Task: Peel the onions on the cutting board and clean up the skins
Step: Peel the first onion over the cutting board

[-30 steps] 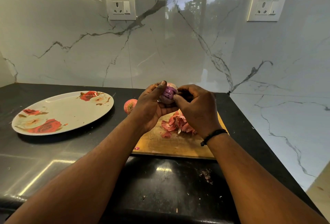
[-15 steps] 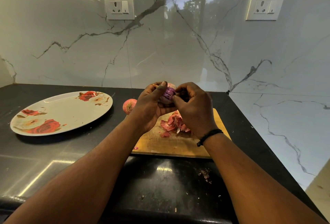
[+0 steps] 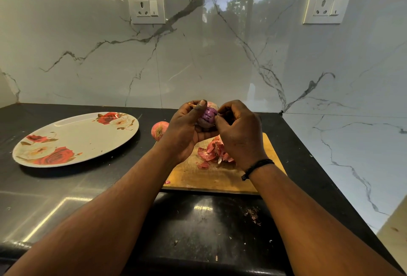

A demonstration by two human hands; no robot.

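Both hands are raised above the far end of the cutting board (image 3: 211, 178), working on one onion (image 3: 208, 117) held between them. The left hand (image 3: 187, 130) has its grip clamped on the onion: fingers curled round the far side, thumb lying over the top, so the purple, partly peeled flesh shows in the gap. The right hand (image 3: 240, 130) meets it from the other side, its fingers curled in and its fingertips touching the onion's right flank, apparently pinching at the skin there (the exact pinch is hidden behind the knuckles). A dark band (image 3: 256, 166) circles the right wrist.

Directly below the right hand's grip, on the wooden board, lies a heap of pink onion skins (image 3: 214, 152), with a small loose scrap nearer the board's left front edge. Just left of the left hand's grip, a second onion (image 3: 159, 130), unpeeled and reddish, sits on the black table (image 3: 66, 198) at the board's far left corner; whether it touches the board cannot be told. Well to the left of both grips a floral plate (image 3: 74, 139) lies on the table. Nearer the person than the board, a few skin crumbs (image 3: 253, 215) speckle the table. Behind the hands rises a marble wall (image 3: 198, 55) with two sockets.
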